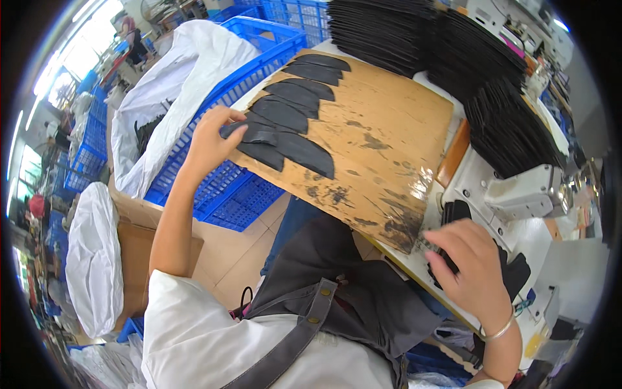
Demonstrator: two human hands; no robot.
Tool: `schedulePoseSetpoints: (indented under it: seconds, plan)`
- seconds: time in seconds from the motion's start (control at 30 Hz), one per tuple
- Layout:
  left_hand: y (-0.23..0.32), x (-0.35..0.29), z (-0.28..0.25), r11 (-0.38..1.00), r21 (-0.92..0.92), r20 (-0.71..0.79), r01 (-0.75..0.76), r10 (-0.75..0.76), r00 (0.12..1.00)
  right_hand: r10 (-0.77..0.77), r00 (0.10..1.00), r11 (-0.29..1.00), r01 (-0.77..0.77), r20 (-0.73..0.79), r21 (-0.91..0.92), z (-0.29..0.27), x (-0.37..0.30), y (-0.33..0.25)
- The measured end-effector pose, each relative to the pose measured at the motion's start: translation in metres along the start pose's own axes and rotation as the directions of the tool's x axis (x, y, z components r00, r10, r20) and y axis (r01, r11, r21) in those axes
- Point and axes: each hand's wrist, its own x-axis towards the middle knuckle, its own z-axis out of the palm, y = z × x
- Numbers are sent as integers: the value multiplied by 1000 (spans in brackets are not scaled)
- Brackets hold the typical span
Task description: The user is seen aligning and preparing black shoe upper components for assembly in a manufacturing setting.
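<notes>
My left hand (215, 137) is at the left edge of a stained cardboard sheet (389, 123), thumb and fingers closed on a curved black cut piece (260, 134). That piece lies over other flat black pieces (304, 154), which overlap in a column along the cardboard's left side. To the right, my right hand (472, 269) hovers with thumb and fingers apart and nothing visible between them. Beneath and beside it are more black pieces (516, 275), partly hidden by the hand, next to a white sewing machine (526, 192).
Tall stacks of black pieces (382, 32) stand behind the cardboard, with another stack (512, 126) at right. Blue plastic crates (217, 188) adjoin the table's left side, one draped with a white sack (175, 71). A cardboard box (139, 266) stands on the floor at left.
</notes>
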Motion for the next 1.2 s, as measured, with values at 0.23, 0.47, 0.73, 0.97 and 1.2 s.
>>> schedulePoseSetpoints:
  seconds: [0.23, 0.47, 0.73, 0.97, 1.2]
  plan:
    - [-21, -17, 5, 896, 136, -100, -423, 437, 894, -225, 962, 973, 212, 153, 96, 78, 119, -6]
    - [-19, 9, 27, 803, 88, 52, -590, 588, 807, -348, 922, 937, 345, 169, 46, 144, 163, -15]
    - [-74, 17, 23, 712, -681, -306, 171, -489, 817, -278, 952, 957, 264, 126, 116, 149, 168, -17]
    - [-126, 18, -20, 593, -793, -580, -136, -670, 463, -165, 982, 977, 150, 89, 154, 151, 165, -13]
    - [23, 11, -25, 451, -880, -313, -152, -307, 899, -117, 987, 979, 133, -109, 153, 106, 156, -23]
